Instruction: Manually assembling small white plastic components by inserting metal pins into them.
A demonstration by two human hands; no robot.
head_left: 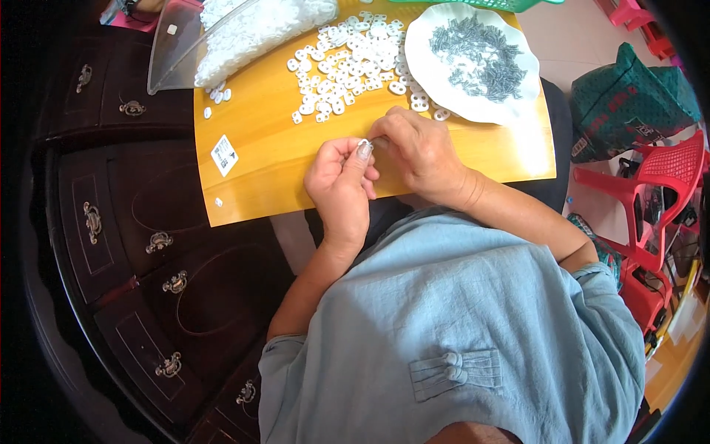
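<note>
My left hand (342,174) is closed, with a small white plastic piece (364,144) pinched between thumb and forefinger. My right hand (423,150) meets it there, its fingertips pressed together close to the piece; whatever they grip is too small to make out. Both hands are over the near part of a yellow wooden board (274,170). Beyond them lies a loose spread of small white two-holed plastic pieces (355,63). To the right of these, a white wavy-rimmed plate (418,55) bears many tiny dark grey slender parts (481,55).
A clear bin (174,55) with white pieces (259,37) stands at the far left of the board. A green basket (510,4) is at the back. Dark drawers (111,207) line the left. A red plastic chair (651,189) and a green bag (629,103) are on the right.
</note>
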